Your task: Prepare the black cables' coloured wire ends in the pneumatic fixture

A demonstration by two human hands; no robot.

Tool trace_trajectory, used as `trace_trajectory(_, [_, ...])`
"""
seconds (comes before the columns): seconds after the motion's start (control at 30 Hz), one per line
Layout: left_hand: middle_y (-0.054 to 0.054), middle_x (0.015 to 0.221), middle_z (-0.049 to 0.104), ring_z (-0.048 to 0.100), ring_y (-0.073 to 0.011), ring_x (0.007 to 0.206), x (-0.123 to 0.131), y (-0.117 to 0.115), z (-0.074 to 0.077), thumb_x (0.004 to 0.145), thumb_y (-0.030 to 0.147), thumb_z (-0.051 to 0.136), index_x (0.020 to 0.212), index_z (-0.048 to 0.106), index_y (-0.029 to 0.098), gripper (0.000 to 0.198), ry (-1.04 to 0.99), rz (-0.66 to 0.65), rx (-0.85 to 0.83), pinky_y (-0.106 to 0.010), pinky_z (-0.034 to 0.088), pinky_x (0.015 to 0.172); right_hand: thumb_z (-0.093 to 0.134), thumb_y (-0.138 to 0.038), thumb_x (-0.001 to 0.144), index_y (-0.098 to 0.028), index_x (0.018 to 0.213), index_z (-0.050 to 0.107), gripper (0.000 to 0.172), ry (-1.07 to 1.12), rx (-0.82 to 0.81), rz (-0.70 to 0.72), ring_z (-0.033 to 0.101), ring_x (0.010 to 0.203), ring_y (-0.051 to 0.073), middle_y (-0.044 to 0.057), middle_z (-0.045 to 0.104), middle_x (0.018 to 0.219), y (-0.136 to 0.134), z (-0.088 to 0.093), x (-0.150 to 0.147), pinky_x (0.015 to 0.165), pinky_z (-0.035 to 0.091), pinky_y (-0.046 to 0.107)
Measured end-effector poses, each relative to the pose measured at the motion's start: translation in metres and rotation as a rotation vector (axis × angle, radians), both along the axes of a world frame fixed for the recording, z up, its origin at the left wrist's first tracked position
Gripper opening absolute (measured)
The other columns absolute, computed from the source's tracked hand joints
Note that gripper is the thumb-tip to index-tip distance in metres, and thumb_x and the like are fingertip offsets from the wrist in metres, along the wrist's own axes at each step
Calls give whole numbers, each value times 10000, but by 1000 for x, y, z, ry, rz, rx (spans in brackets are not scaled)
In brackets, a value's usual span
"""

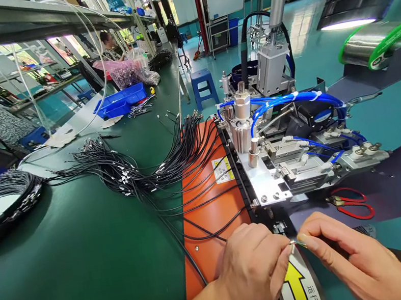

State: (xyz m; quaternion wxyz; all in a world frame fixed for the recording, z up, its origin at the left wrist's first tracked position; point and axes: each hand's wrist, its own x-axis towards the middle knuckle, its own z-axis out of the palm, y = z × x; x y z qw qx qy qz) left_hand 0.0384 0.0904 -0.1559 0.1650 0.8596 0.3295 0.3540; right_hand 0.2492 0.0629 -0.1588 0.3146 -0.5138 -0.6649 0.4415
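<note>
Over the front end of the machine, my left hand (254, 264) is closed in a pinch on the end of a black cable. Just right of it, my right hand (352, 252) pinches the thin colored wires (300, 244) that come out of that cable end. Both sets of fingertips almost meet. Below them lies a white label with a yellow arrow (296, 285). Several black cables (209, 200) run across the orange plate (205, 263) toward the machine's edge, left of my hands. Which of these leads into my left hand is hidden.
The machine (287, 155) with metal cylinders and blue air tubes stands ahead. Red-handled pliers (351, 201) lie to its right. A solder spool (379, 43) hangs at upper right. Cable bundles (122, 171) and a blue tray (120, 101) rest on the green table (107, 259). Other people sit at left.
</note>
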Motion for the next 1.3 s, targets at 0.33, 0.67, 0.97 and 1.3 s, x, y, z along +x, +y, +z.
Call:
trace_trajectory(0.33, [-22,705,539,472,-160,632,3,-2,-7,994,208,499,822,613,149,214,68,64,110,-317,343,586,471,-254,1045,-240,1025,553,86,-281,432,15,635,737,109,21,593,904,-4,-4,-12,654,542,175])
trace_trajectory(0.67, [-13,711,551,482,-157,624,3,-2,-6,990,233,503,834,617,163,206,45,87,63,-324,352,571,551,-398,1000,-272,1235,586,269,-417,456,-136,688,990,182,52,653,1166,-1,5,25,854,566,206])
trace_trajectory(0.97, [-24,719,575,504,-158,630,2,-2,-6,992,246,507,855,641,155,212,36,87,21,-310,352,572,575,-327,1005,-288,1282,562,280,-339,377,-6,676,1015,158,36,649,1172,-5,0,15,857,567,189])
trace_trajectory(1.3, [-24,710,567,502,-164,634,2,-3,-4,991,230,508,849,656,152,220,40,93,12,-320,363,574,545,-340,1021,-254,1075,632,135,-242,235,-66,659,864,128,3,669,963,0,6,-6,761,541,190])
